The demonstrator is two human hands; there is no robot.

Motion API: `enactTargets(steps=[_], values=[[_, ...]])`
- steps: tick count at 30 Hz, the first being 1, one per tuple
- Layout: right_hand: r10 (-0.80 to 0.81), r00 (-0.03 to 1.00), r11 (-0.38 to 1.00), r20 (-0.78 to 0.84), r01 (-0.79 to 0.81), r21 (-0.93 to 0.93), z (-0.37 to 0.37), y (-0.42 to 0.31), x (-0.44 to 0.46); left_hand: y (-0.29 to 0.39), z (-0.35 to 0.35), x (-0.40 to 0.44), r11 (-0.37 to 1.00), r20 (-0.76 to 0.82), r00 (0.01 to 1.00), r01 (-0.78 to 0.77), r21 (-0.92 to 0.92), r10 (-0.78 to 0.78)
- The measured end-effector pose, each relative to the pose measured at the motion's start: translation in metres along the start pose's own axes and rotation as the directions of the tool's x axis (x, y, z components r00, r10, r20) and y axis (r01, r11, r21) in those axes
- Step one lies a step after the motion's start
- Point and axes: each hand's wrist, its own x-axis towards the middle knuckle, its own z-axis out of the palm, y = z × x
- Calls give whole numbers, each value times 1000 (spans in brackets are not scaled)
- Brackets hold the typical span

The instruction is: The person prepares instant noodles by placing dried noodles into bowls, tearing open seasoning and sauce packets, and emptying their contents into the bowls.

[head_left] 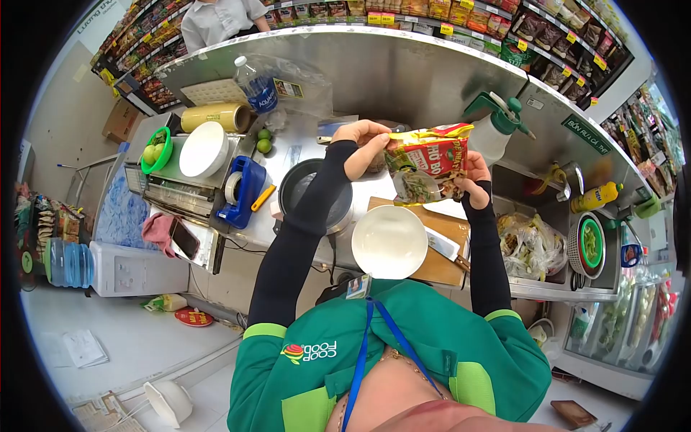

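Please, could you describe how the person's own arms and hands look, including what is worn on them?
Both the left hand and the right hand are without gloves. Plain black, close-fitting arm sleeves cover the forearms to about the wrists. Above them are the short green shirt sleeves, edged with lime-green bands. I see no cables or printed markings on the arms.

Packet (437,150) red with yellow top, white lettering, green patches; bowl (389,241) plain white; board (450,230) tan; pot (341,200) half hidden, inside probably dark grey; dispenser (250,185) blue; cutter (264,198) yellow-orange; sleeves (291,252) black; shirt (421,309) green, lime trim; lanyard (358,360) blue.
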Motion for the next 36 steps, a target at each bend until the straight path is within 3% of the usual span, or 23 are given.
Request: enactTargets(steps=[4, 5, 7, 11, 13, 15, 20, 21, 24, 25, 30, 33, 34, 35, 36], values=[[-40, 998, 999, -41, 40, 6, -12, 11, 1, -3, -1, 3, 980, -157, 976, -170, -105, 153], [-42, 997, 999, -70, 43, 15, -17, 12, -1, -1, -4, 3, 948, -251, 967, -123, -293, 48], [-48, 991, 998, -127, 53, 35, -23, 10, -8, 4, -21, 3, 958, -312, 949, -134, -252, 51], [-62, 992, 998, -106, 61, -9, -28, 7, -10, -1, -15, 3, 996, -121, 990, -80, -37, 75], [-84, 992, 995, -91, 79, -55, -16, 2, -7, -6, 4, 2, 996, -39, 999, 20, -82, -23], [-90, 994, 993, -62, 85, -79, -7, -2, -2, -7, 20, 3, 987, -70, 994, 70, -145, -81], [-56, 998, 993, -20, 54, -107, 1, -4, 2, -22, 20, 14, 981, -137, 991, -27, -194, 0], [-32, 999, 993, 1, 32, -110, 4, -7, 3, -22, 18, 16, 995, -173, 985, -40, -88, 24], [107, 994, 990, 2, -106, -94, 13, -21, 8, -16, 21, 15, 991, -288, 957, -19, -135, -21], [107, 994, 989, 18, -104, -102, 15, -24, 10, -20, 20, 18, 992, -326, 942, -108, -62, 82], [105, 994, 985, -5, -105, -139, 25, -35, 12, -3, 18, 13, 923, -292, 935, 79, -377, -199], [24, 997, 995, -78, -32, -97, 18, -25, 12, -17, 25, 4, 897, -202, 948, 145, -418, -247], [0, 993, 995, -114, -12, -98, 18, -23, 11, -27, 28, -1, 928, -116, 987, 59, -367, -109], [-29, 990, 994, -135, 15, -107, 17, -20, 11, -35, 25, -11, 976, -11, 976, 216, 23, -216], [-58, 986, 992, -156, 39, -117, 16, -17, 11, -26, 29, -21, 957, 58, 957, 288, -39, -285]])
